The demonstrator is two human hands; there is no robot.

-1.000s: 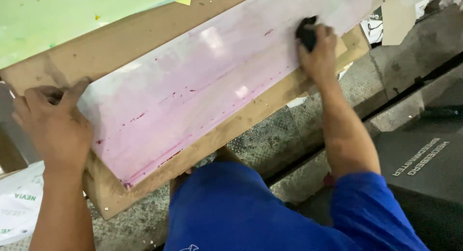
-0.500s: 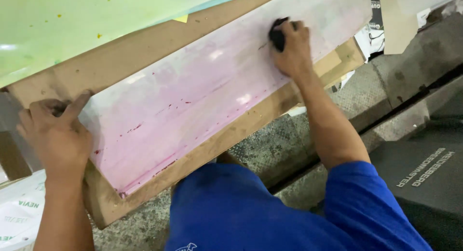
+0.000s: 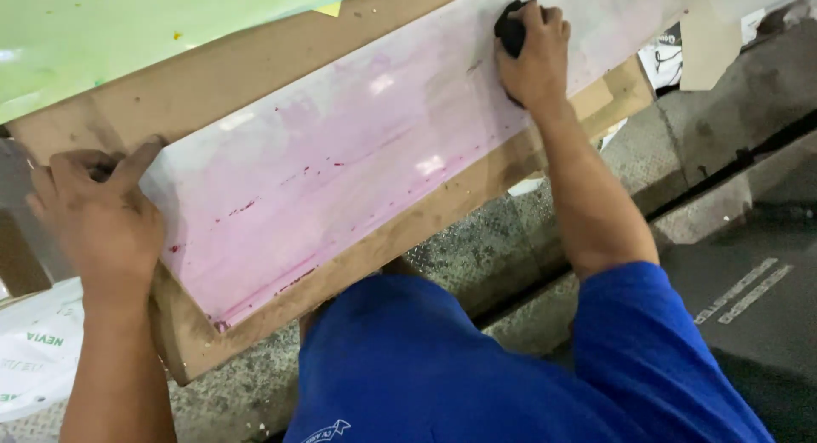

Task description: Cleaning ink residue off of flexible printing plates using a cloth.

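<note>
Bracing hand: left hand (image 3: 98,217) clamps the panel's near-left edge.
Panel: pink-stained white panel (image 3: 340,166) lies on a wooden frame (image 3: 400,239); likely stiff, slick; best gripped by edges.
Rubbing hand: right hand (image 3: 534,56) closed around a black pad (image 3: 511,30), far end.

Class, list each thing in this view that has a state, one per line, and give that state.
Pink-stained panel: tilted in a wooden frame, smeared pink with red specks.
Wooden frame: resting on the stone ledge.
Dark pad: pressed against the panel.
Right hand: gripping the pad.
Left hand: gripping the frame's left end.
</note>
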